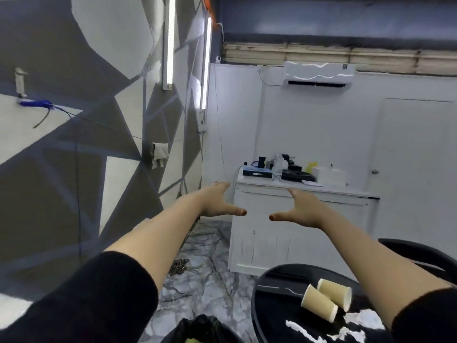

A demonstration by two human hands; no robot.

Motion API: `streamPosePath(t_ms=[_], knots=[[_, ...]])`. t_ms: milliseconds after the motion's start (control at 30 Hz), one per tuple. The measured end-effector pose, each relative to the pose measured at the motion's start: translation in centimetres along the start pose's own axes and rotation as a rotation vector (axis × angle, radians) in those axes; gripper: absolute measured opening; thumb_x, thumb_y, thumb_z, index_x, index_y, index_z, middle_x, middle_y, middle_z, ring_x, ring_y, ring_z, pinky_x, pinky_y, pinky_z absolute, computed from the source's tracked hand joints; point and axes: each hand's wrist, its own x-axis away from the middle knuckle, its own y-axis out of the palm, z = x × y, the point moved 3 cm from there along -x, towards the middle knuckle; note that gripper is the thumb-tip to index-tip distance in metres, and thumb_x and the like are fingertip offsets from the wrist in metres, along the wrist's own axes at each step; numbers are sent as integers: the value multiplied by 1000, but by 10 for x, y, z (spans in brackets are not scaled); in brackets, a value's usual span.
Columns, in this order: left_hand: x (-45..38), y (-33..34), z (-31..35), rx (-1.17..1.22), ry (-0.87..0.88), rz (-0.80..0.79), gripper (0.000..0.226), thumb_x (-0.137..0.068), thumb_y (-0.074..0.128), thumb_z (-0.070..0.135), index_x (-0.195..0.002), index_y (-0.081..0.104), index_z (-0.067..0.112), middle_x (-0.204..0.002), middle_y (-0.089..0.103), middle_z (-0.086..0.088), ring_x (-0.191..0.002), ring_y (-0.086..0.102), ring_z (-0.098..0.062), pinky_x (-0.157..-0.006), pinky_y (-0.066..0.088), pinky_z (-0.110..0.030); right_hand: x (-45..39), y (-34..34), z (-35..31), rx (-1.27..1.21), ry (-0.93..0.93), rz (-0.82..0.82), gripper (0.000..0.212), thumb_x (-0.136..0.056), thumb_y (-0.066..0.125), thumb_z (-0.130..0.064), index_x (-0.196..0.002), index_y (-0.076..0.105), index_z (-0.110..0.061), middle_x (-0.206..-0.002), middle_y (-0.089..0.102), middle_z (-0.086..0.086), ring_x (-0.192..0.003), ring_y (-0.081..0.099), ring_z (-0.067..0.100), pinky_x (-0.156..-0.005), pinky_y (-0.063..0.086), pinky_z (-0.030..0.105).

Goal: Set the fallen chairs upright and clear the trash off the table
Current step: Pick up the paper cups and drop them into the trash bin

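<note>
**Trash on the round surface; both hands raised and holding nothing**

Two paper cups (326, 299) lie tipped on their sides, touching each other, on the round black surface (269, 308) at lower right. Torn white paper scraps (361, 318) lie just beside them, nearer the camera. All of this sits well below and nearer than the fingers, under the right forearm.

A dark curved chair back (420, 253) shows behind the surface, partly hidden by the right arm; whether that chair is upright cannot be told.

The left hand (217, 201) and right hand (303, 209) are stretched forward at the same height, apart, thumbs pointing at each other across a gap. The fingers of each are straight and held close together, thumbs spread away; neither touches anything.

Beyond the fingers stands a white cabinet (296, 233) with a bottle, boxes and other small items on top. Below the left arm, a black bag (202, 328) stands open at the bottom edge.
</note>
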Motion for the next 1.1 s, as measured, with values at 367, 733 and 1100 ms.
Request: streamPosePath(t_ms=[367, 733, 1100], knots=[[-122, 82, 11, 69, 209, -184, 108, -70, 60, 68, -149, 6, 19, -159, 7, -4, -144, 15, -23, -118, 15, -41, -14, 26, 104, -45, 255, 41, 111, -67, 70, -59, -146, 10, -12, -155, 21, 9, -140, 25, 28, -110, 25, 38], [-255, 166, 60, 18, 376, -259, 102, -74, 60, 63, -149, 6, 19, -159, 7, -4, -146, 9, -24, -119, 11, -45, -73, 41, 240, -59, 418, 44, 112, -65, 71, -59, -146, 10, -13, -155, 21, 9, -140, 24, 27, -111, 24, 39], [-335, 281, 96, 61, 433, -445, 102, -74, 60, 64, -149, 4, 21, -160, 5, -3, -146, 9, -22, -118, 13, -42, -93, 97, 358, -141, 521, -31, 106, -65, 74, -53, -146, 16, -15, -149, 35, 10, -134, 35, 27, -108, 30, 34]])
